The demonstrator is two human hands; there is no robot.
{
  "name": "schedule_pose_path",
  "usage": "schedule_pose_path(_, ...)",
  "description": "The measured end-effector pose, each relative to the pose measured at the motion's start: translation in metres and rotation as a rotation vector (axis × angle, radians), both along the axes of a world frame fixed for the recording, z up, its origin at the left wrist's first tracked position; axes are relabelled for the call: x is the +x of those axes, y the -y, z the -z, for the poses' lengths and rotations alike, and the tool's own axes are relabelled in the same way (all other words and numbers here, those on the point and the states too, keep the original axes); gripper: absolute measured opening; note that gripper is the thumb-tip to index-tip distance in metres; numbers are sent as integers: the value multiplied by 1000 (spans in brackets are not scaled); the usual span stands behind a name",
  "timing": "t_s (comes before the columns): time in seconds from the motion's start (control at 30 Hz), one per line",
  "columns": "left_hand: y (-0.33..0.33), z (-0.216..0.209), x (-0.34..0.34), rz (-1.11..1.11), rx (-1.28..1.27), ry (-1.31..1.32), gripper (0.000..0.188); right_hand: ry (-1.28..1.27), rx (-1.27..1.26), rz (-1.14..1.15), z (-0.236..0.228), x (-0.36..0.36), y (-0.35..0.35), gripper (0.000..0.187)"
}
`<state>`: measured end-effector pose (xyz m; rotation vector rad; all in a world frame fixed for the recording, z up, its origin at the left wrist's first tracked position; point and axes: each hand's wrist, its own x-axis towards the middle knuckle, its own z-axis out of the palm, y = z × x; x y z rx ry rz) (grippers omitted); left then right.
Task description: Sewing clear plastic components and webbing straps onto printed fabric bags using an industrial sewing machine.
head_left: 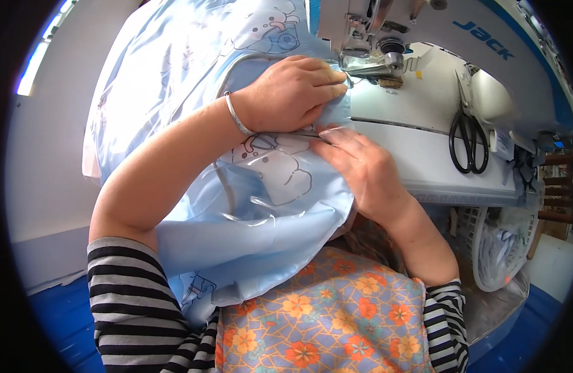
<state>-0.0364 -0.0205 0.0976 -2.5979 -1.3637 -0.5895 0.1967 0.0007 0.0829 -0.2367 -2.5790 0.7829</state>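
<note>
A large light blue fabric (255, 233) with cartoon animal prints and a glossy surface drapes over the sewing machine's table and down across my lap. My left hand (289, 93) presses its edge close to the presser foot (386, 81), fingers bunched on the cloth; the fingertips look yellowish, as if covered. Just nearer to me, my right hand (358, 158) pinches a folded edge of the same fabric between thumb and fingers. The white and blue sewing machine (485, 43) stands over the work from the upper right. Beneath my left palm, the cloth is hidden.
Black-handled scissors (468, 140) lie on the white machine table (417, 158), right of my right hand. Below the table's right end is a white plastic basket (482, 261) with clear plastic in it. A pale wall (47, 155) rises at the left.
</note>
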Motion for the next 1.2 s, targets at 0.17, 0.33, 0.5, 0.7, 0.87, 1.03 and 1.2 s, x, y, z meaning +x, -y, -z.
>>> schedule_pose_path(0.17, -1, -1, -4, 30, -22, -12, 36, -62, -34, 5, -1, -1, -5, 37)
schedule_pose_path(0.33, -1, -1, -5, -28, -30, 7, 33, -70, -38, 23, -2, -1, -9, 36)
schedule_pose_path(0.5, -2, -2, -5, 3, -30, 13, 32, -66, -43, 29, 0, -1, -10, 38)
schedule_pose_path(0.7, -3, -2, -4, -27, -24, 60, 28, -77, -25, 39, 0, -2, -11, 39)
schedule_pose_path(0.87, -8, 0, -5, 12, -38, 97, 28, -93, -29, 53, 1, -2, -9, 37)
schedule_pose_path(1.03, -9, 3, -12, 79, -59, 84, 32, -49, -17, 71, 3, -1, -10, 35)
schedule_pose_path(1.2, -9, -24, -8, 157, -80, 6, 34, -85, -25, 43, 2, -5, -16, 34)
